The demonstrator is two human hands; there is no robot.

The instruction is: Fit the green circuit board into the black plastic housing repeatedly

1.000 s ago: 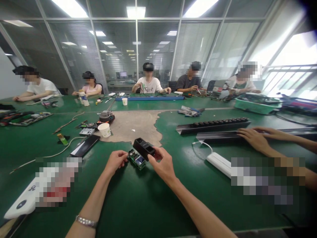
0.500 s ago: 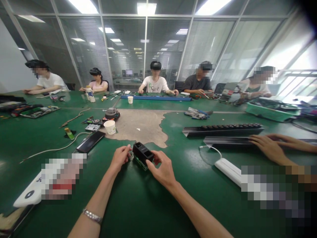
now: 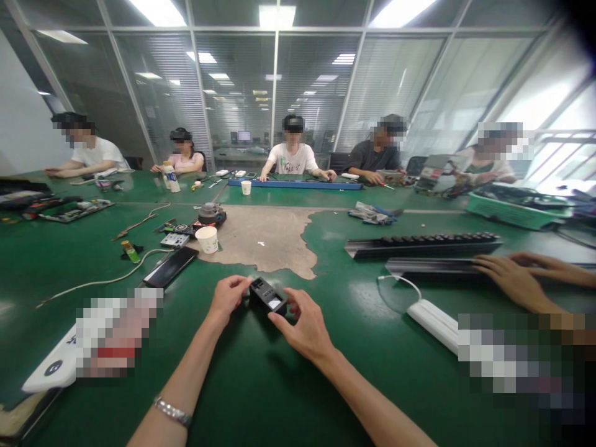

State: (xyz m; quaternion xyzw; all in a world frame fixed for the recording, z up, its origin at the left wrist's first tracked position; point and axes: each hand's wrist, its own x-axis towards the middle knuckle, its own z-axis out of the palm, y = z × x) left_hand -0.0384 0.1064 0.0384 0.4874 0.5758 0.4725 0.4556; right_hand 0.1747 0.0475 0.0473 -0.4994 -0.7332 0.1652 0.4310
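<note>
A small black plastic housing [image 3: 269,297] with cutouts and a pale rectangle at one end is held just over the green table in front of me. My right hand [image 3: 305,320] grips its right end between thumb and fingers. At the opposite end, my left hand [image 3: 229,297] has its thumb and fingers pinched on the housing's left corner. The underside of the housing is out of sight. A black phone [image 3: 171,267] and a paper cup [image 3: 207,239] are beyond my left hand.
Black metal channels [image 3: 421,244] lie to the right, with a co-worker's hands [image 3: 512,276] on the nearer one. A white power strip [image 3: 433,323] and cable lie closer. Torn brown covering [image 3: 261,233] shows mid-table. Several people sit across the table.
The housing has turned so its top faces me more, hiding the green circuit board seen below it before. My left hand has moved right, onto its left end.
</note>
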